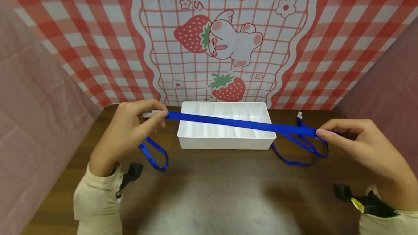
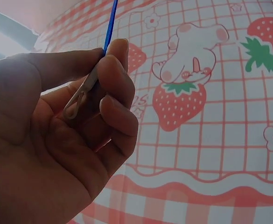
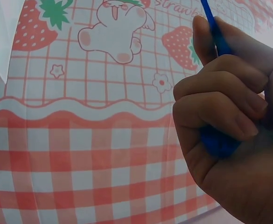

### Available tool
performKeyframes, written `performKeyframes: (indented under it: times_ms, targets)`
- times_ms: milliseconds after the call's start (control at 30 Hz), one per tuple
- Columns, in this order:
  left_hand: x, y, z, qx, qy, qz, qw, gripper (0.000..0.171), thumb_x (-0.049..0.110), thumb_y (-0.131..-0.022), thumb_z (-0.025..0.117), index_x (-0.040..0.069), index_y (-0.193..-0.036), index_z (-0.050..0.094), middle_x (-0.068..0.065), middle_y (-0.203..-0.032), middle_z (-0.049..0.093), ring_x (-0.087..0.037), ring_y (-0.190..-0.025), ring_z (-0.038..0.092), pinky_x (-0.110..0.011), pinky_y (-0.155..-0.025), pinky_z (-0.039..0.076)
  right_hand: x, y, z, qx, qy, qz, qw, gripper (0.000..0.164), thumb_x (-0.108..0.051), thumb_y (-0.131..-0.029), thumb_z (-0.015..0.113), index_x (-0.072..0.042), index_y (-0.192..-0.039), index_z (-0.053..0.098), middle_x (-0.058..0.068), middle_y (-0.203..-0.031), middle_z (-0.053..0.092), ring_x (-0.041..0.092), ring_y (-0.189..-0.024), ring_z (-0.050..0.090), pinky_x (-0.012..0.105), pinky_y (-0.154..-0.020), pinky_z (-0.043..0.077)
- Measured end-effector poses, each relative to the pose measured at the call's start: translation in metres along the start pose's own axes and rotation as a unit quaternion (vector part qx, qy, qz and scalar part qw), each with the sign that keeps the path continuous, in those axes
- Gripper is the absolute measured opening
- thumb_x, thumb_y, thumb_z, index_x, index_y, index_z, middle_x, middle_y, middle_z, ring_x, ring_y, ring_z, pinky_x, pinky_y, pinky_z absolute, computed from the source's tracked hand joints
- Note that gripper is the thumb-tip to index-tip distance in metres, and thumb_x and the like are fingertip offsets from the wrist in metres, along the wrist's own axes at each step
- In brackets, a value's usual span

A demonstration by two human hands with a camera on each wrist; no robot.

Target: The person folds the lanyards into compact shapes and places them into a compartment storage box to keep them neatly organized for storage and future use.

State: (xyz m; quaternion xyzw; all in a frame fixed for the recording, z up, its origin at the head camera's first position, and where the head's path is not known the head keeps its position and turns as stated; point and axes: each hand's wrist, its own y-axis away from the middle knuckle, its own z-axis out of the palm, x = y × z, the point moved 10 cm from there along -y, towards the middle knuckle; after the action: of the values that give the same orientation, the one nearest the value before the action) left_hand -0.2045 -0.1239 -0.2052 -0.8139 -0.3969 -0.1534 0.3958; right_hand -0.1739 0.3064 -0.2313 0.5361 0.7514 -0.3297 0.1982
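Note:
A blue lanyard (image 1: 225, 121) is stretched nearly straight between both hands, above a white divided tray (image 1: 225, 143). Between thumb and fingertips, my left hand (image 1: 134, 126) pinches its left end. The lanyard's pale clip (image 2: 75, 100) lies inside that hand in the left wrist view. My right hand (image 1: 362, 137) pinches the strap's other end with thumb and forefinger. More blue strap (image 3: 218, 140) is bunched under the right hand's curled fingers in the right wrist view.
Another blue strap loop (image 1: 157, 155) lies on the wooden table (image 1: 209, 191) at left. To the tray's right rests a loose blue lanyard (image 1: 294, 162), with a white clip (image 1: 299, 115) near it. A strawberry-print cloth (image 1: 163, 46) hangs behind the table.

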Motion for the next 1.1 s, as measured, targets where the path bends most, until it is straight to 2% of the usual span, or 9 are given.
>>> performKeyframes:
  times_ms: [167, 400, 733, 933, 1100]
  targets:
    - [-0.003, 0.000, 0.000, 0.001, -0.009, -0.003, 1.0000, 0.007, 0.010, -0.096, 0.067, 0.010, -0.090, 0.072, 0.005, -0.069, 0.065, -0.012, -0.055, 0.060, -0.023, -0.048, 0.048, 0.003, 0.002, -0.001, -0.008, -0.004, 0.008, 1.000, 0.013, -0.003, -0.094, 0.067, -0.013, -0.092, 0.075, 0.002, -0.070, 0.059, 0.017, -0.056, 0.040, 0.031, -0.047, 0.033]
    - [-0.011, -0.001, 0.002, -0.007, -0.023, -0.018, 0.9995, 0.009, 0.012, -0.097, 0.067, 0.009, -0.090, 0.072, 0.004, -0.069, 0.066, -0.013, -0.056, 0.061, -0.024, -0.048, 0.049, 0.010, 0.003, -0.002, -0.012, 0.001, 0.010, 1.000, 0.012, -0.004, -0.095, 0.066, -0.013, -0.094, 0.075, -0.001, -0.063, 0.042, 0.018, -0.053, 0.034, 0.029, -0.044, 0.030]
    - [-0.021, -0.003, 0.002, -0.018, -0.042, -0.046, 0.9979, 0.008, 0.013, -0.097, 0.066, 0.009, -0.093, 0.072, 0.000, -0.071, 0.067, -0.008, -0.056, 0.060, -0.026, -0.049, 0.050, 0.013, 0.003, -0.009, -0.001, 0.003, 0.016, 1.000, 0.014, -0.004, -0.098, 0.062, -0.011, -0.094, 0.073, 0.000, -0.058, 0.038, 0.017, -0.044, 0.031, 0.030, -0.038, 0.027]
    - [-0.028, -0.005, 0.011, -0.027, -0.039, -0.040, 0.9981, 0.009, 0.013, -0.097, 0.066, 0.009, -0.091, 0.071, 0.002, -0.070, 0.066, -0.013, -0.056, 0.061, -0.026, -0.050, 0.050, 0.023, 0.004, -0.010, 0.001, 0.013, 0.038, 0.999, 0.012, -0.008, -0.098, 0.063, -0.012, -0.096, 0.074, -0.001, -0.059, 0.037, 0.016, -0.045, 0.032, 0.031, -0.039, 0.027]
    - [-0.044, 0.000, 0.030, -0.054, -0.046, -0.031, 0.9970, 0.009, 0.012, -0.097, 0.066, 0.010, -0.089, 0.071, 0.006, -0.069, 0.064, -0.009, -0.056, 0.058, -0.026, -0.053, 0.048, 0.041, 0.011, 0.006, -0.046, 0.020, 0.065, 0.997, 0.012, -0.014, -0.100, 0.062, -0.016, -0.095, 0.073, -0.001, -0.058, 0.036, 0.014, -0.041, 0.030, 0.030, -0.036, 0.030]
